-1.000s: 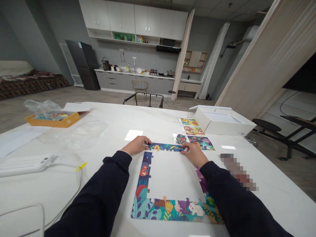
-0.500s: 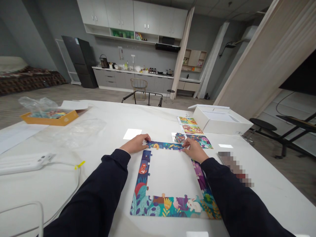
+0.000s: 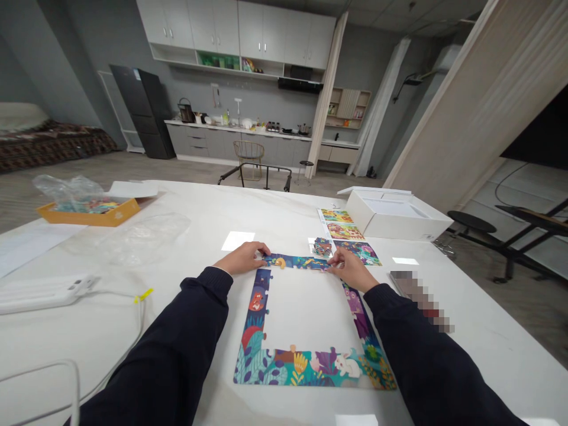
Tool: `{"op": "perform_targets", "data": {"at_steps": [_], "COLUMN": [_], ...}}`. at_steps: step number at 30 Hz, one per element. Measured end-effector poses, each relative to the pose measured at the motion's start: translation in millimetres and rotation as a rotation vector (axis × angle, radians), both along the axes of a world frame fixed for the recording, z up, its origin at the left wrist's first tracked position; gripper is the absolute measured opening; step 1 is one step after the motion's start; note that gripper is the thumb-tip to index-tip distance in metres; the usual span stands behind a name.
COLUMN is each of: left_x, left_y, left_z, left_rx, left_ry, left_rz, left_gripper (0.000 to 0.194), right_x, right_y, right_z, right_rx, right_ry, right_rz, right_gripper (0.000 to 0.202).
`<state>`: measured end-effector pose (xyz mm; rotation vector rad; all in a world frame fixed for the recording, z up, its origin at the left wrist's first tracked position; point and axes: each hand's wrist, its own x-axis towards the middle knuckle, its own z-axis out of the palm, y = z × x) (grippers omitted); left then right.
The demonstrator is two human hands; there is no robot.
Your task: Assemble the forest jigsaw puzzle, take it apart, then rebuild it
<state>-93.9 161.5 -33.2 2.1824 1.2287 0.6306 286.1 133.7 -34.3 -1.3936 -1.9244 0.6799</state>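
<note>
A jigsaw puzzle border (image 3: pixel 306 367) lies on the white table, its left, bottom and right sides joined around a bare middle. Across its far side runs a strip of joined puzzle pieces (image 3: pixel 295 261), dark blue with a yellow crescent shape. My left hand (image 3: pixel 245 258) pinches the strip's left end, just above the top of the left side. At the strip's right end, my right hand (image 3: pixel 350 269) is closed on it with thumb and fingers. A small gap shows between the strip and the left side. Right behind the strip sits a stack of loose puzzle pieces (image 3: pixel 322 246).
Picture cards (image 3: pixel 344 231) lie beyond my right hand, by an open white box (image 3: pixel 394 216). A blurred-out flat object (image 3: pixel 421 300) is at right. On the left are an orange tray of pieces (image 3: pixel 89 213), clear plastic (image 3: pixel 142 236), a white power strip (image 3: pixel 44 294) and cables.
Both hands keep their grip on the strip's ends and have barely moved. The view has shifted very slightly.
</note>
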Motion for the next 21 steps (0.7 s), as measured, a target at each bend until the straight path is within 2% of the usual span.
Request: {"op": "perform_targets", "data": {"at_steps": [11,16,21], "left_x": [16,24,29], "left_y": [-16,-34,-57], "left_z": [11.7,15.0,9.7], "left_rx": [0.005,0.069,0.148], "left_ry": [0.001,0.037,0.056], "left_rz": [-0.112,-0.135,-0.102], "left_gripper": [0.027,0.021,0.025], "right_x": [20,29,33], "right_y": [-27,-35,-40], "right_z": [6.6,-0.4,-4.4], "right_rx": [-0.047,0.001,0.025], "right_ry": [0.061,0.041,0.026], "right_rz": [0.005,-0.006,0.02], "right_gripper": [0.037,0.037,0.038]}}
